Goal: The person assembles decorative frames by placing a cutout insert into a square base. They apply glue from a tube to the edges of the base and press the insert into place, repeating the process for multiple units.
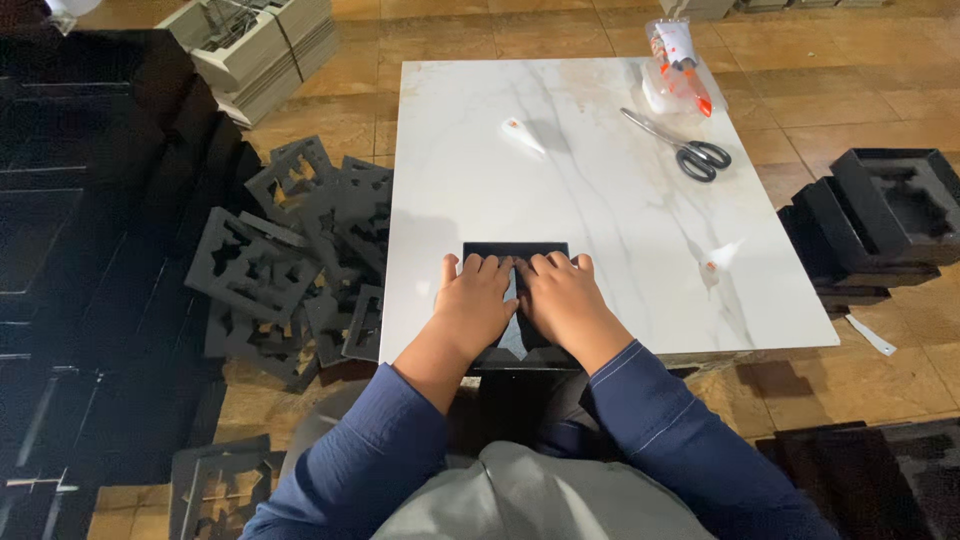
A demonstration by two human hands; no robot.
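Left hand (pixel 473 305) and right hand (pixel 562 300) lie side by side, palms down and fingers spread flat, pressing on a black rectangular piece (pixel 515 251) at the near edge of the white marble slab (pixel 600 200); nothing is grasped. Farther right lie scissors (pixel 682 147), then a plastic packet (pixel 675 65). Black foam inserts (pixel 290 260) litter the floor left.

Black box (pixel 515 250); white grey-veined marble slab (pixel 600 180); black-handled scissors (pixel 680 145).

Brown tiled floor (pixel 820 80) under a white marble tabletop (pixel 600 190), dim at left.
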